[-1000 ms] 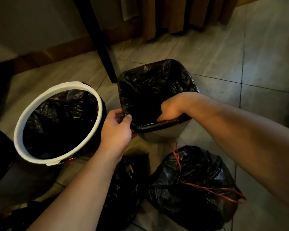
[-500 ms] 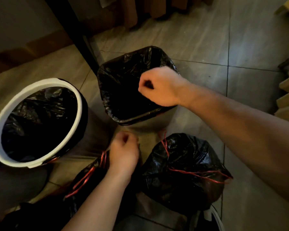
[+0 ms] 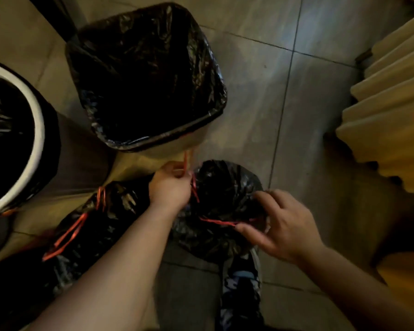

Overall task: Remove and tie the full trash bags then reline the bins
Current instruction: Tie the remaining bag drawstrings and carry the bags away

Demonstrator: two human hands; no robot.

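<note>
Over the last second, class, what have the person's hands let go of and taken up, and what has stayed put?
Both hands let go of the liner of the square bin and came down to the full trash bag. The left hand now grips its red drawstring; the right hand touches it, grip unclear. That bin, the white-rimmed round bin and the second bag stayed put.

Tiled floor (image 3: 320, 68); pale stacked boards (image 3: 392, 103) at right; patterned shoe (image 3: 242, 295).

Tiled floor (image 3: 320, 103): square lined bin (image 3: 177, 149), white-rimmed round bin (image 3: 40, 130), left black bag (image 3: 93, 223), right black bag (image 3: 225, 194).
</note>
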